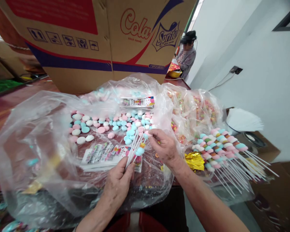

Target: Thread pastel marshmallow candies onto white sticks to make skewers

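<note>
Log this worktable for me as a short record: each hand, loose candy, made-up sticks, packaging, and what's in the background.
Left hand: grips a bunch of white sticks
Right hand: near the sticks' upper ends; grip unclear
Loose candy: pink, white and blue pieces, spread beyond the hands
Made-up sticks: candy skewers, piled at the right
Packaging: printed packets by the left hand; gold strips beside the skewers
Background: cardboard box marked Cola and Sprite; another person

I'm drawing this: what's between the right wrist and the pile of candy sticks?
A shiny gold bundle, close beside the candy sticks; the head view shows it.
</note>
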